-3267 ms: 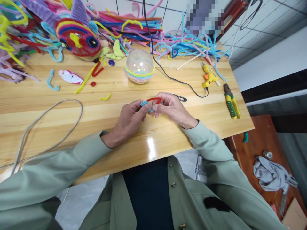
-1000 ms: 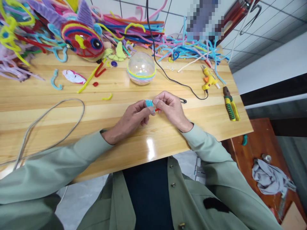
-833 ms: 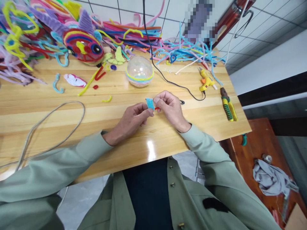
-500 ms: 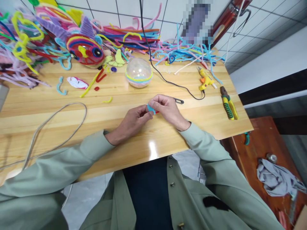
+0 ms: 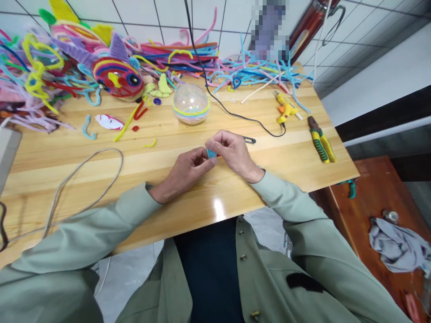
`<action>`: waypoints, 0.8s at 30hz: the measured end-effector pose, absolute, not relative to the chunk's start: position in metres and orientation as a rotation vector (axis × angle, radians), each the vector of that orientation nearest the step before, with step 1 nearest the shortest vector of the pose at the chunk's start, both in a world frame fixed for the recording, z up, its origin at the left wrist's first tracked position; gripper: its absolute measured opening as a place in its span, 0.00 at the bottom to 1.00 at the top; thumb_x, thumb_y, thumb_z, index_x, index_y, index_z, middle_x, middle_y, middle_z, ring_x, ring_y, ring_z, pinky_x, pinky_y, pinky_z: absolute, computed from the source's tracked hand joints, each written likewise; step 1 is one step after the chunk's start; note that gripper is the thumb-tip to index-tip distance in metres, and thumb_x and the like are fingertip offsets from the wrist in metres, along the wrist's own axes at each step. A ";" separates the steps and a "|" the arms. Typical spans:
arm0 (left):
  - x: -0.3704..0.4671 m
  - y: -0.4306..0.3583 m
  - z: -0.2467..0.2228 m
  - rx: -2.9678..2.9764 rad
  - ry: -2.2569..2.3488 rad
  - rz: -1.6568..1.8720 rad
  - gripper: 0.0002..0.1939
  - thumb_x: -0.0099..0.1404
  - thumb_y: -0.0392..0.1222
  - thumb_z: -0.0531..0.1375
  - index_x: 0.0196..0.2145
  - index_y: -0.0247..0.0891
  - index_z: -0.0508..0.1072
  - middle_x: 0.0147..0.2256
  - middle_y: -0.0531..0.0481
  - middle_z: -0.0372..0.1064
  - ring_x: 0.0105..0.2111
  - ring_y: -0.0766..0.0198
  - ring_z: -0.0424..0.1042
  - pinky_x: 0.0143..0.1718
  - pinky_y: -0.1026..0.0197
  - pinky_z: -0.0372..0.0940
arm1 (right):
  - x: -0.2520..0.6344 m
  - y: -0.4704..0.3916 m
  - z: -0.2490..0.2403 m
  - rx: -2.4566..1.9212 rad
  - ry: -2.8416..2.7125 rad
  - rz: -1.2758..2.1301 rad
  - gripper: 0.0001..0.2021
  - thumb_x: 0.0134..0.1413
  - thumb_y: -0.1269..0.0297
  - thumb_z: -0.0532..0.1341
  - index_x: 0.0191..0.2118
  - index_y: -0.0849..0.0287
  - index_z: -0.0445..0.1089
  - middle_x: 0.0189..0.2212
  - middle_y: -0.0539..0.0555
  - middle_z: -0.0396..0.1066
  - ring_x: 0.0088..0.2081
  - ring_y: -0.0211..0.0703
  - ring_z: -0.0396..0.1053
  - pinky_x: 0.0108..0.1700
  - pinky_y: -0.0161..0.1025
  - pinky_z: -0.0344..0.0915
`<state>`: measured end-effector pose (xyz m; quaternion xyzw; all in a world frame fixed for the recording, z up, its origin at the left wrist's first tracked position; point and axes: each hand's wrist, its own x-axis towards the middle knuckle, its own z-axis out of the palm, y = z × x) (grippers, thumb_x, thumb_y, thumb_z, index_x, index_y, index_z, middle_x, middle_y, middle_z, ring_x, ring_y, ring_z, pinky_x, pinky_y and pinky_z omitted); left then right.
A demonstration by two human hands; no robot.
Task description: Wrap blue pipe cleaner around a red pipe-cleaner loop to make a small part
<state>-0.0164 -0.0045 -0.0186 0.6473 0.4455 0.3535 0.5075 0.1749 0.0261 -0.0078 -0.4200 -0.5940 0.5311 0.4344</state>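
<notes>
Two hands, one blue-and-red piece, above one wooden table (image 5: 161,170).
Left hand (image 5: 189,169) and right hand (image 5: 235,154): fingers of each closed in a pinch on the blue-and-red piece (image 5: 211,154), located between them. Beyond: one clear ball (image 5: 191,104). To the right: one black clip (image 5: 249,140), one yellow glue gun (image 5: 286,109), one pair of pliers (image 5: 320,140).
</notes>
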 end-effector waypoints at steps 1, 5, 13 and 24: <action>-0.016 -0.005 -0.018 1.553 1.079 0.853 0.19 0.73 0.58 0.67 0.33 0.40 0.77 0.29 0.53 0.71 0.32 0.62 0.65 0.36 0.58 0.60 | 0.174 0.026 -0.008 -1.038 -1.458 1.329 0.30 0.58 0.30 0.77 0.32 0.55 0.75 0.26 0.47 0.76 0.29 0.37 0.67 0.37 0.38 0.69; -0.015 -0.004 -0.015 1.532 1.091 0.876 0.20 0.73 0.58 0.68 0.30 0.41 0.78 0.24 0.56 0.66 0.29 0.62 0.64 0.36 0.58 0.61 | 0.174 0.029 -0.006 -0.977 -1.414 1.425 0.31 0.56 0.29 0.77 0.35 0.55 0.77 0.27 0.47 0.76 0.29 0.37 0.70 0.36 0.37 0.70; -0.015 -0.004 -0.010 1.465 1.028 0.875 0.24 0.71 0.62 0.71 0.29 0.41 0.73 0.25 0.56 0.65 0.29 0.63 0.62 0.34 0.58 0.61 | 0.175 0.028 -0.008 -0.989 -1.428 1.434 0.30 0.61 0.31 0.75 0.30 0.55 0.77 0.28 0.49 0.77 0.31 0.39 0.72 0.38 0.39 0.71; -0.019 -0.003 -0.023 1.506 0.971 0.790 0.17 0.71 0.57 0.72 0.40 0.40 0.79 0.32 0.54 0.72 0.31 0.63 0.65 0.34 0.59 0.60 | 0.170 0.029 -0.012 -0.993 -1.309 1.474 0.30 0.58 0.32 0.77 0.27 0.57 0.78 0.26 0.49 0.77 0.30 0.38 0.70 0.38 0.38 0.72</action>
